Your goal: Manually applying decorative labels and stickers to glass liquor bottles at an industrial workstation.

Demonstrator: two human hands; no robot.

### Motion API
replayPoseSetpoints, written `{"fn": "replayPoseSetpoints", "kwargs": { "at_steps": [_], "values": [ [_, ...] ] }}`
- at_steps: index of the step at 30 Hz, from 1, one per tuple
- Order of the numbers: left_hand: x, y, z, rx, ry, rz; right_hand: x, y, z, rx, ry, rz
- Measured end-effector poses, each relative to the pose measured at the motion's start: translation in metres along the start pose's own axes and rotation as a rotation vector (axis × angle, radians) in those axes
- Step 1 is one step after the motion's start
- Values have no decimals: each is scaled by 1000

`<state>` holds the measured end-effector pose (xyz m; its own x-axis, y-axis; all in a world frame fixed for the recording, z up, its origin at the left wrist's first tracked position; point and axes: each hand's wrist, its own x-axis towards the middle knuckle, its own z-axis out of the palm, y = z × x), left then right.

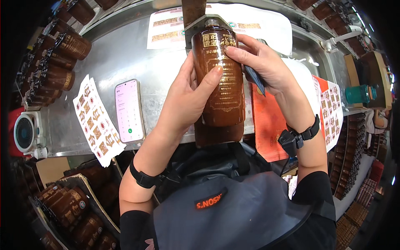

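A large brown glass bottle [223,89] with gold lettering lies in front of me, its neck pointing away. It rests on a brown support [217,135] with a grey angular bracket at the neck end. My left hand [189,91] is closed on the bottle's left side, its thumb pressed on the printed face. My right hand [264,62] grips the right shoulder, thumb on the upper lettering. A flat dark blue piece [255,79], perhaps a scraper, is tucked in the right hand. My right palm and several fingertips are hidden.
Left on the metal table [158,58] lie a phone [130,110] and a printed transfer sheet [96,118]. More printed sheets [266,27] lie behind the bottle. An orange package [268,125] sits to the right. Brown bottles [58,77] crowd the left, with others in a crate [71,208].
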<state>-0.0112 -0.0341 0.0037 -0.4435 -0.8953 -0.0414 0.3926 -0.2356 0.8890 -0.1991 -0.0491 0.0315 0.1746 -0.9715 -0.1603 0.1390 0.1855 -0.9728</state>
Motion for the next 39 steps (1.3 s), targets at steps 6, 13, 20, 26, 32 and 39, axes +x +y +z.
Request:
{"fn": "replayPoseSetpoints", "kwargs": {
  "at_steps": [6,13,20,26,32,39],
  "values": [
    [0,5,0,-36,-25,9,-1,-2,3,-70,70,22],
    [-2,2,-2,-74,-38,53,2,-3,3,-60,49,25],
    [-1,-1,-4,-63,-14,72,0,-6,1,-111,49,86],
    [2,-17,-8,27,25,159,2,-4,-1,-92,12,101],
    [3,-18,-8,19,1,181,0,-5,2,-48,46,81],
    [-1,-10,-6,-13,11,115,0,-7,4,-90,38,98]
  ]
}}
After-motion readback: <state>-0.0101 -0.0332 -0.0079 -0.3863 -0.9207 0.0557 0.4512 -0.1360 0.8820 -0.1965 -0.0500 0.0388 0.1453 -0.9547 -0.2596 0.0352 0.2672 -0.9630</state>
